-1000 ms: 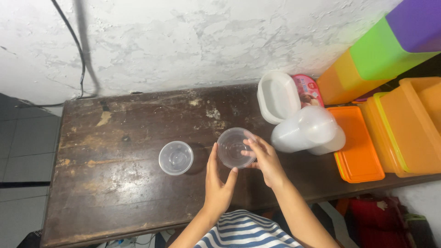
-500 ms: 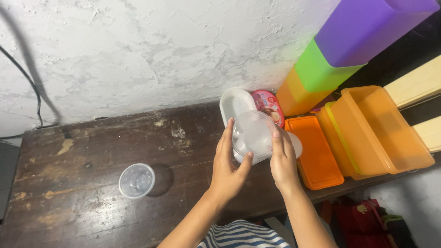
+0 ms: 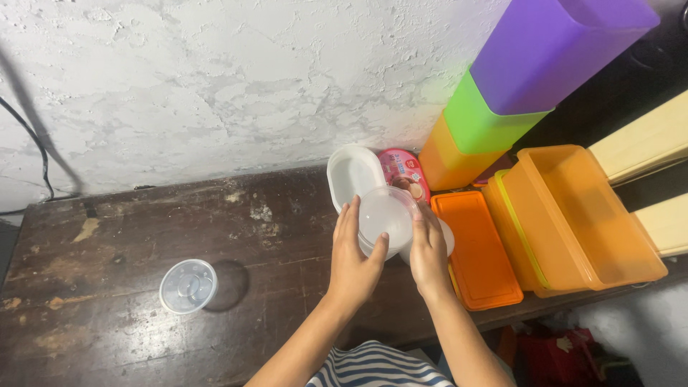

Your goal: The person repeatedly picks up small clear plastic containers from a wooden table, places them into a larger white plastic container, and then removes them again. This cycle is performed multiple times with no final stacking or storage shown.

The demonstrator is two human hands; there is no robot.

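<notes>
Translucent plastic is gripped at the centre of the head view: a round clear container [image 3: 387, 218] is clamped between the left hand [image 3: 355, 261] and the right hand [image 3: 430, 254], fingers spread and pressed to its sides. A second ago it was held over the middle of the dark wooden table [image 3: 107, 236]; now it has been carried to the right, just above another clear tub [image 3: 437, 244] beside the orange lid [image 3: 476, 247], so a move toward the pile of containers is judged to be under way. The small clear cup [image 3: 188, 285] has been left at lower left, well apart.

Packages next: a white oval container [image 3: 353, 174] is propped at centre, a pink round lid with a picture label [image 3: 403, 168] just beside it. Orange bins [image 3: 573, 215] are seen at right, and a stack of orange, green and purple boxes [image 3: 516, 86] rises to upper right.
</notes>
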